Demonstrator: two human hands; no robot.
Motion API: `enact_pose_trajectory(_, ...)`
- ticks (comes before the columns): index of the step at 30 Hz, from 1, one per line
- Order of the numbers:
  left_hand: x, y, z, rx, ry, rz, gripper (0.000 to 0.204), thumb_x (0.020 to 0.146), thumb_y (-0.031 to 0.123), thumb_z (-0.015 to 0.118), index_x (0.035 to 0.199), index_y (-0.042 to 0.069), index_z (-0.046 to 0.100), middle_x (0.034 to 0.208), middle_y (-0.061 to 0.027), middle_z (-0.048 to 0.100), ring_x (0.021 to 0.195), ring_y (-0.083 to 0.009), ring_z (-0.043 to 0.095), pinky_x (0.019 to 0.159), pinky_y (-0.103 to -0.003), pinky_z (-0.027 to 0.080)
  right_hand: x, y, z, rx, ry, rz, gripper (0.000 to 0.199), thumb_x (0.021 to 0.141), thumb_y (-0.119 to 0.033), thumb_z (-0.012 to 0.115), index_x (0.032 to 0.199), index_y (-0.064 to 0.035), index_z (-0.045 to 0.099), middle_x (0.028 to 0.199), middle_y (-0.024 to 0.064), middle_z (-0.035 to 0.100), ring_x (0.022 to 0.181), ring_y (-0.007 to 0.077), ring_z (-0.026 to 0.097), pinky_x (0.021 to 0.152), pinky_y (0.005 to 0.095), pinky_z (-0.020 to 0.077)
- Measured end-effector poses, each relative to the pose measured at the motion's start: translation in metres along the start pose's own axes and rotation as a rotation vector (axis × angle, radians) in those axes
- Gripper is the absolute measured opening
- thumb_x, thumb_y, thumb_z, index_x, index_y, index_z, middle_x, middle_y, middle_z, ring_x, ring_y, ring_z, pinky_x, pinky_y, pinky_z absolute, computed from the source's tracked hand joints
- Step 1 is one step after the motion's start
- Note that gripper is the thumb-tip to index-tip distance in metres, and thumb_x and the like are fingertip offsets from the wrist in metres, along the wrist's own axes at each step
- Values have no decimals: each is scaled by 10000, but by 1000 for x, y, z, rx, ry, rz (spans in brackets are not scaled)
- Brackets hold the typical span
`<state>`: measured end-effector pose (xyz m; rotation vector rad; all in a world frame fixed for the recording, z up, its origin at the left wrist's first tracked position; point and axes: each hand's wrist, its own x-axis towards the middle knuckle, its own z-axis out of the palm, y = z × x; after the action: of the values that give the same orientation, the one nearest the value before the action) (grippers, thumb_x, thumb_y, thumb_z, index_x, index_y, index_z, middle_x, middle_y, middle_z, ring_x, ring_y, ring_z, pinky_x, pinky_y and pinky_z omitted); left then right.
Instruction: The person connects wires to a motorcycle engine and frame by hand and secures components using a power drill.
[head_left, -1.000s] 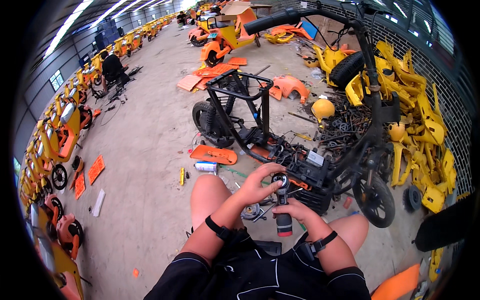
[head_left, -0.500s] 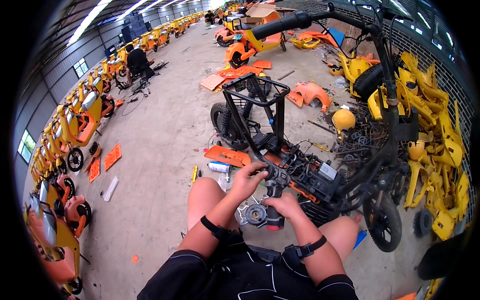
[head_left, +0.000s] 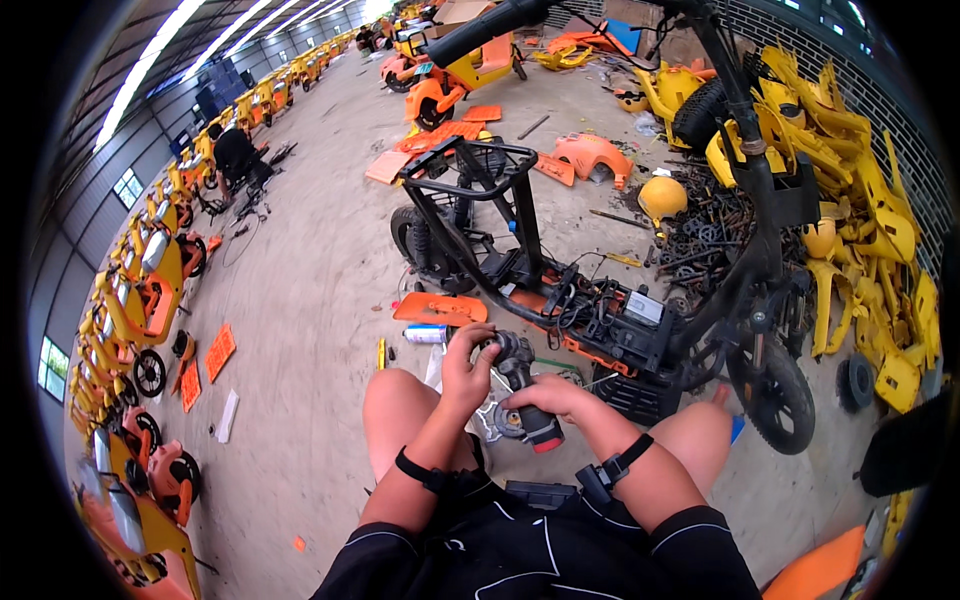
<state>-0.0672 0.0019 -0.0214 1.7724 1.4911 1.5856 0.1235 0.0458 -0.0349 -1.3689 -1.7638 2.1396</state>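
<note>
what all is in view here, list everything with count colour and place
power tool: one, black and grey with a red end, between the knees
stripped scooter frame: one, black, just ahead of the hands
metal disc part: one, silver, on the floor under the tool
spray can: one, pale, floor left of the frame
orange panel: one, flat, beside the can
yellow body panels: a heap, along the right wall
parked scooters: a row, yellow and orange, along the left
seated person: one, dark clothes, far left
left hand: on the tool's head
right hand: around the tool's grip
</note>
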Motion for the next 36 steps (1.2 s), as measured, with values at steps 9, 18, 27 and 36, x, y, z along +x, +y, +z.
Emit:
enact_pose_trajectory(9, 10, 27, -15, -331, -416, -458, 485, 982, 134, 706, 1431, 12, 567, 1327, -75, 649, 1204, -163, 592, 1020, -317, 486, -56, -4, 0, 89, 61, -67, 485, 744, -343, 834, 990, 62, 731, 894, 114, 711, 744, 198, 666, 665, 319, 532)
enact_pose_trajectory(18, 14, 30, -37, -415, -491, -557, 443, 919, 101, 760, 1338, 3, 654, 1370, -91, 644, 1235, -177, 594, 1042, -323, 489, -63, -8, -2, -82, -31, -66, 564, 753, -433, 823, 1000, 68, 747, 912, 118, 716, 799, 196, 665, 708, 321, 521)
enact_pose_trajectory(27, 4, 30, -37, -498, -485, -363, 304, 840, -4, 791, 1138, 8, 735, 1362, -127, 634, 1311, -259, 560, 1066, -387, 483, -80, -19, -14, -265, -143, -136, 644, 765, -515, 815, 1030, 68, 751, 949, 129, 733, 851, 210, 675, 761, 331, 515)
enact_pose_trajectory(36, -5, 23, -12, -479, -328, -147, 246, 840, -23, 769, 1059, -8, 657, 1215, -137, 676, 1231, -288, 620, 1057, -413, 484, -59, -4, -19, -350, -87, -25, 704, 775, -570, 813, 1091, 55, 738, 990, 161, 739, 891, 228, 691, 823, 344, 533)
